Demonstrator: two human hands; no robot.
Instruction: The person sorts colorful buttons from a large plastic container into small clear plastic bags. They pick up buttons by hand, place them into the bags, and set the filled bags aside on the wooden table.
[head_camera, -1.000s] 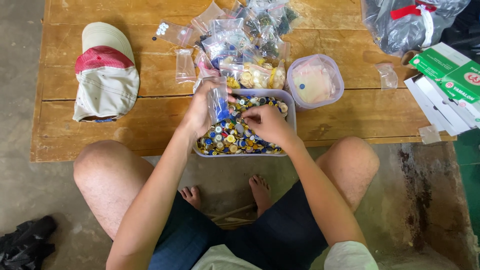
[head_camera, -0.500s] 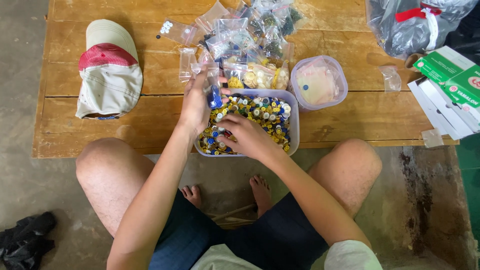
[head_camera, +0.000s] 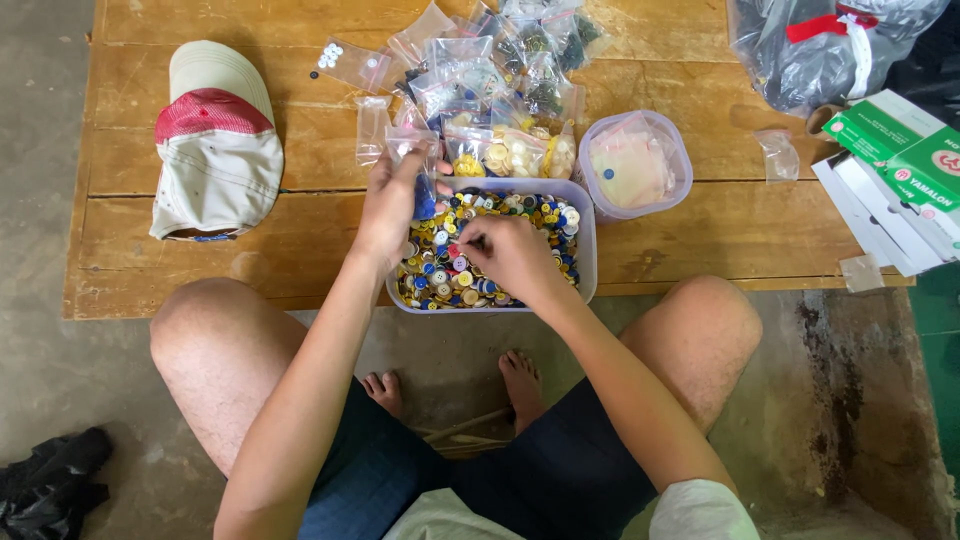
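At the table's near edge, a tub (head_camera: 588, 262) full of buttons (head_camera: 530, 215). The right hand (head_camera: 510, 255) rests in them, fingers pinched together among the buttons. The left hand (head_camera: 390, 205) grips a small clear bag (head_camera: 418, 165) above the tub. Beyond lie more bags (head_camera: 500, 75); a cap (head_camera: 215, 140) sits far left.

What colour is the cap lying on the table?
The cap is beige with a red panel, seen in the head view.
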